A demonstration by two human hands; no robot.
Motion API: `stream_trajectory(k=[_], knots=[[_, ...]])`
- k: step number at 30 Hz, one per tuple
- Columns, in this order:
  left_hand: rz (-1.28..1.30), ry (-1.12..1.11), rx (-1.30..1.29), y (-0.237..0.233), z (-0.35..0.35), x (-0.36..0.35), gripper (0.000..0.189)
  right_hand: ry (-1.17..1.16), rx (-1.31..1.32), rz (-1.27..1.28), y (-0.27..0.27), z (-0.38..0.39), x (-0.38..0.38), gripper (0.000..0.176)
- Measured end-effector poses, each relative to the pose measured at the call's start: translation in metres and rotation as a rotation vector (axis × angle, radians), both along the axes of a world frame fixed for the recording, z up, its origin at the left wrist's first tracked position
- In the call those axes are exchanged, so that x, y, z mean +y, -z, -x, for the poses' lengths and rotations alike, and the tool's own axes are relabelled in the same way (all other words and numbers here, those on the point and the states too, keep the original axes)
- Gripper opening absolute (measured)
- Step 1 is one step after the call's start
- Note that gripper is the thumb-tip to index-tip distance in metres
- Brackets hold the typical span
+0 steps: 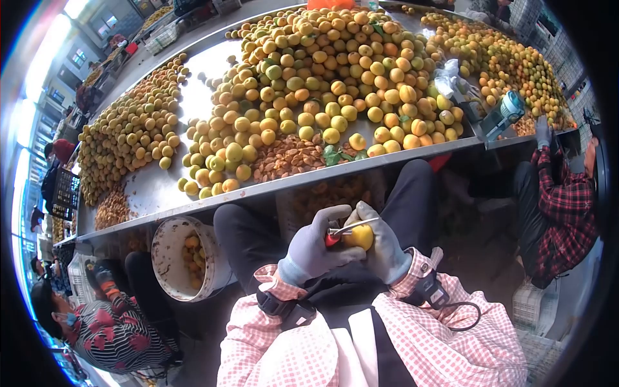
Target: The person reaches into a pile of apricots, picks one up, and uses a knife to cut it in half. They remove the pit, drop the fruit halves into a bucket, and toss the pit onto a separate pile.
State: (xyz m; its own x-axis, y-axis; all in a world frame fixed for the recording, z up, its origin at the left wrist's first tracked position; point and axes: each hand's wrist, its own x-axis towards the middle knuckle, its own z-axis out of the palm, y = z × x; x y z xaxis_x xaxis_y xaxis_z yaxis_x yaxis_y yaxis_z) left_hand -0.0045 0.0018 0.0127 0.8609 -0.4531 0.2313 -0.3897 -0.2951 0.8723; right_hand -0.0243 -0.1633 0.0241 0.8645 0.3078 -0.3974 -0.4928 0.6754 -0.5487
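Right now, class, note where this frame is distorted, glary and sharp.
Head view: the fisheye lens curves the edge of the metal table and leaves black corners; glare whitens its bare top at upper left; the left hand with a red-handled tool and the right hand with a yellow fruit are sharp at centre; the person at the right edge looks stretched and shadowed.

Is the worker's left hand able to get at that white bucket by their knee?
Probably yes: the white bucket sits open beside the left leg with nothing between, though the left hand is busy gripping a red-handled knife.
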Motion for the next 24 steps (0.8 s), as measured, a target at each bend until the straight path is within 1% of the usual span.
stream_trajectory(k=[4, 6, 7, 9, 10, 12, 13, 15, 16, 17, 18, 19, 20, 21, 22, 23, 24], knots=[[0.004, 0.015, -0.005, -0.008, 0.000, 0.003, 0.085, 0.004, 0.040, 0.029, 0.018, 0.002, 0.001, 0.032], [-0.039, 0.084, -0.080, -0.011, -0.004, 0.003, 0.091, 0.066, 0.062, 0.115, 0.025, 0.003, 0.008, 0.031], [-0.039, 0.084, -0.078, -0.011, -0.005, 0.002, 0.091, 0.066, 0.064, 0.115, 0.023, 0.004, 0.007, 0.031], [-0.084, 0.091, -0.144, -0.010, -0.006, 0.002, 0.090, -0.011, 0.135, -0.016, 0.016, 0.005, 0.006, 0.029], [-0.086, 0.093, -0.142, -0.010, -0.005, 0.002, 0.090, -0.010, 0.137, -0.018, 0.011, 0.006, 0.007, 0.029], [-0.159, 0.037, -0.277, -0.010, -0.004, 0.001, 0.090, -0.016, 0.100, 0.093, 0.004, 0.006, 0.011, 0.028], [-0.159, 0.038, -0.276, -0.011, -0.002, 0.000, 0.090, -0.015, 0.101, 0.093, 0.009, 0.004, 0.010, 0.028], [-0.198, -0.125, -0.308, -0.012, 0.000, -0.003, 0.080, 0.044, 0.031, 0.205, 0.022, 0.000, 0.007, 0.030], [-0.004, -0.225, -0.356, -0.001, -0.009, -0.006, 0.071, 0.046, 0.030, 0.205, 0.023, -0.002, 0.002, 0.030], [0.081, -0.344, -0.278, 0.004, -0.020, -0.007, 0.066, -0.017, 0.049, 0.143, 0.022, -0.006, -0.003, 0.030], [0.085, -0.370, -0.092, 0.001, -0.032, -0.006, 0.065, -0.078, 0.064, 0.083, 0.021, -0.010, -0.006, 0.032], [0.088, -0.395, 0.092, -0.001, -0.043, -0.004, 0.065, -0.075, 0.058, 0.085, 0.017, -0.014, -0.004, 0.032], [0.101, -0.386, 0.193, 0.003, -0.052, -0.003, 0.078, -0.012, 0.147, 0.173, 0.012, -0.019, 0.002, 0.031], [0.103, -0.384, 0.185, 0.000, -0.054, -0.005, 0.078, 0.053, 0.236, 0.258, 0.009, -0.023, 0.005, 0.031], [0.082, -0.280, -0.011, -0.004, -0.052, -0.007, 0.085, 0.056, 0.232, 0.256, 0.014, -0.028, 0.003, 0.031], [0.058, -0.171, -0.200, -0.008, -0.047, -0.008, 0.093, 0.081, 0.127, 0.134, 0.026, -0.031, 0.000, 0.030], [-0.154, -0.130, -0.179, -0.018, -0.038, -0.009, 0.104, 0.108, 0.024, 0.012, 0.029, -0.033, -0.001, 0.030]])
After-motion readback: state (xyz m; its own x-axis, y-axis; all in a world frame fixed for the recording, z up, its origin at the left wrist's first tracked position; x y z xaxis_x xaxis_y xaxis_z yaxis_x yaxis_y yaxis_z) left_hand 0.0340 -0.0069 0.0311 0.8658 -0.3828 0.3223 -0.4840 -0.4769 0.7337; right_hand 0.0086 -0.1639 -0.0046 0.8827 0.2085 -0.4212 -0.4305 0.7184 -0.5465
